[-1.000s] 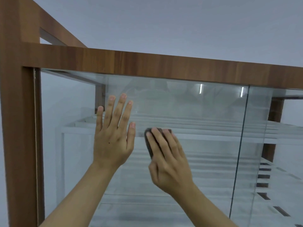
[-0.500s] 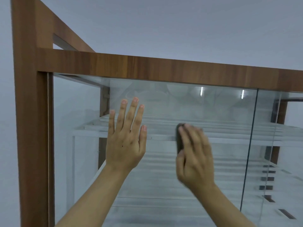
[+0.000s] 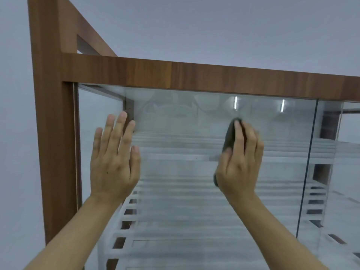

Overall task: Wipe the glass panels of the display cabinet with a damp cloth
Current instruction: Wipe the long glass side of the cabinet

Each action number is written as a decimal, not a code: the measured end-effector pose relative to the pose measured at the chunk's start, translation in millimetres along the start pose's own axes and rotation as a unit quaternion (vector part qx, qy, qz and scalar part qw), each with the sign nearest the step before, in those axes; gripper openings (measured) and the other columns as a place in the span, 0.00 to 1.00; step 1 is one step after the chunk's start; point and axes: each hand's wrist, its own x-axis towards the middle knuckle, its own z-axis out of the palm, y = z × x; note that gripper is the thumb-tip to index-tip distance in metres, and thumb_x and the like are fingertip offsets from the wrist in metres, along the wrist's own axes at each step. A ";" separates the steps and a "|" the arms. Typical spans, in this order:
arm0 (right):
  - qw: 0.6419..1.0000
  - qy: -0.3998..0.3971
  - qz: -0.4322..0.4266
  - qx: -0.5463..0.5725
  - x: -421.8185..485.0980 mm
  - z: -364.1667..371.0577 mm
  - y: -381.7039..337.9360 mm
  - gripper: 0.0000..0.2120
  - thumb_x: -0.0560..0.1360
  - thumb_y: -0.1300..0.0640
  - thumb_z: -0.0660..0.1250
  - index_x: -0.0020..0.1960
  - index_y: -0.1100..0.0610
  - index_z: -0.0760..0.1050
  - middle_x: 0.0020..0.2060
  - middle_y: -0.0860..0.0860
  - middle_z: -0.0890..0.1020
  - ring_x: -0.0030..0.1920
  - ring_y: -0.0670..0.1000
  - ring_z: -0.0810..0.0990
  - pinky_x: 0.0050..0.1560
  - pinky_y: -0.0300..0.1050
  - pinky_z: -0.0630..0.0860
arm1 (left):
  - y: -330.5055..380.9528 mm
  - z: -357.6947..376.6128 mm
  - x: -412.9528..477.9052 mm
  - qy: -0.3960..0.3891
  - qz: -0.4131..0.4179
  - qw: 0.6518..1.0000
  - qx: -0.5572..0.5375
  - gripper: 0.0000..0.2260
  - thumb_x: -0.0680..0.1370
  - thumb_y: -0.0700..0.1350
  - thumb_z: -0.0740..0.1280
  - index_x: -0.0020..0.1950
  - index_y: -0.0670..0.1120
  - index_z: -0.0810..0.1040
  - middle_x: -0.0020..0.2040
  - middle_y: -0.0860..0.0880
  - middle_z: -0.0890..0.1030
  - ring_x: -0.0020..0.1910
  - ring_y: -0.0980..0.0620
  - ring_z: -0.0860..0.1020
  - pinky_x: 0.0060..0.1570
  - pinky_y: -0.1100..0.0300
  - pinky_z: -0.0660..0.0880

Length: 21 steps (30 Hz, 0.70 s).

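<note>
- Pressing a dark cloth (image 3: 229,137) onto the glass is the right hand (image 3: 238,164). Its fingers are held together and draped over the cloth, and the thumb is tucked against the cloth's edge. The cloth pokes out at about 11 o'clock of the hand, with a bit more showing under the heel of the palm.
- The left hand (image 3: 114,160) is over at 9 o'clock from the right one, well apart from it. It's flat on the same pane with fingers straight and slightly spread, and it isn't holding anything.
- Both hands are on the front glass panel (image 3: 185,172), in its upper half.
- A wooden top rail (image 3: 194,76) runs across at 12 o'clock, and a wooden corner post (image 3: 52,133) stands at 9 o'clock, just beside the left hand.
- At 3 o'clock there's a vertical seam, then a second glass panel (image 3: 331,191).
- White slatted shelves (image 3: 175,240) show through the glass.
- Two thin light reflections (image 3: 235,103) sit near the top of the pane.
- It's all against a plain grey wall (image 3: 194,26).
</note>
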 end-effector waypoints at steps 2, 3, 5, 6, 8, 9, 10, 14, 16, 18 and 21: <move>0.998 0.032 0.049 0.014 27.3 19.7 -45.4 0.26 0.79 0.61 0.53 0.76 0.67 0.67 0.74 0.63 0.70 0.74 0.65 0.67 0.76 0.62 0.63 | -5.1 5.0 -3.8 -0.013 -0.003 1.000 0.007 0.24 0.84 0.44 0.55 0.81 0.39 0.62 0.82 0.41 0.59 0.82 0.41 0.54 0.80 0.38 0.52; 0.999 0.023 0.037 0.030 29.6 28.0 -67.6 0.27 0.79 0.60 0.53 0.76 0.67 0.66 0.74 0.64 0.69 0.75 0.65 0.66 0.77 0.62 0.61 | -5.5 7.3 -4.6 -0.016 -0.001 1.000 0.007 0.25 0.84 0.45 0.55 0.81 0.39 0.61 0.83 0.41 0.58 0.83 0.41 0.54 0.80 0.38 0.52; 0.997 -0.040 -0.057 0.043 5.7 38.5 -94.1 0.27 0.80 0.59 0.54 0.78 0.67 0.65 0.76 0.64 0.67 0.78 0.63 0.62 0.79 0.62 0.58 | -7.2 9.0 -5.7 -0.018 -0.002 1.000 0.005 0.25 0.84 0.45 0.54 0.81 0.40 0.60 0.83 0.41 0.58 0.83 0.41 0.53 0.80 0.38 0.52; 0.990 -0.078 -0.117 0.033 -15.2 38.2 -96.9 0.28 0.80 0.59 0.56 0.78 0.66 0.65 0.77 0.63 0.66 0.79 0.63 0.61 0.79 0.62 0.58 | -8.5 8.5 -5.7 -0.017 -0.003 1.000 0.001 0.25 0.85 0.46 0.54 0.81 0.40 0.60 0.83 0.42 0.58 0.83 0.41 0.53 0.80 0.39 0.51; 0.974 -0.121 -0.193 0.008 -45.3 28.3 -80.3 0.28 0.78 0.59 0.57 0.77 0.66 0.66 0.77 0.62 0.67 0.78 0.62 0.62 0.77 0.63 0.62 | -9.3 7.9 -5.0 -0.018 -0.001 1.000 -0.006 0.25 0.85 0.47 0.53 0.81 0.40 0.61 0.83 0.42 0.58 0.83 0.42 0.53 0.80 0.40 0.50; 0.974 -0.118 -0.195 0.004 -48.1 22.2 -67.5 0.28 0.77 0.59 0.57 0.77 0.66 0.67 0.76 0.62 0.68 0.78 0.62 0.63 0.76 0.63 0.63 | -8.5 8.0 -4.7 -0.019 0.001 1.000 -0.006 0.25 0.85 0.47 0.52 0.81 0.40 0.61 0.83 0.42 0.58 0.83 0.42 0.53 0.81 0.41 0.50; 0.979 -0.103 -0.174 0.003 -43.4 18.6 -57.2 0.28 0.77 0.60 0.56 0.76 0.66 0.67 0.76 0.62 0.69 0.77 0.63 0.64 0.75 0.64 0.64 | -7.1 8.2 -4.2 -0.019 0.001 1.000 -0.005 0.25 0.86 0.47 0.51 0.81 0.40 0.61 0.83 0.42 0.58 0.83 0.42 0.52 0.81 0.41 0.49; 1.000 0.006 0.004 0.007 20.8 30.7 -71.6 0.26 0.79 0.61 0.55 0.76 0.67 0.67 0.75 0.63 0.69 0.74 0.65 0.67 0.76 0.62 0.63 | -6.2 8.2 -4.1 -0.025 -0.003 1.000 -0.001 0.25 0.86 0.49 0.49 0.82 0.41 0.60 0.83 0.42 0.58 0.83 0.43 0.52 0.81 0.43 0.48; 1.000 0.004 0.014 0.028 24.6 39.8 -98.3 0.27 0.80 0.60 0.54 0.78 0.66 0.65 0.76 0.63 0.67 0.77 0.64 0.63 0.78 0.60 0.60 | -8.5 8.4 -3.0 -0.025 0.000 1.000 -0.002 0.25 0.86 0.49 0.50 0.82 0.41 0.61 0.83 0.42 0.58 0.83 0.43 0.53 0.81 0.43 0.49; 0.993 -0.059 -0.098 0.029 -12.1 41.7 -100.6 0.27 0.80 0.59 0.56 0.78 0.65 0.64 0.77 0.62 0.66 0.79 0.62 0.60 0.79 0.61 0.59 | -10.0 8.5 -2.8 -0.023 0.002 1.000 -0.001 0.25 0.86 0.49 0.51 0.81 0.41 0.61 0.83 0.43 0.58 0.83 0.43 0.53 0.81 0.42 0.50; 0.970 -0.121 -0.211 0.001 -62.5 22.5 -63.7 0.28 0.78 0.58 0.57 0.77 0.64 0.66 0.77 0.61 0.67 0.78 0.61 0.63 0.75 0.63 0.65 | -8.5 9.4 -3.4 -0.022 0.001 1.000 0.001 0.25 0.85 0.49 0.51 0.81 0.41 0.61 0.83 0.43 0.58 0.83 0.43 0.52 0.81 0.42 0.49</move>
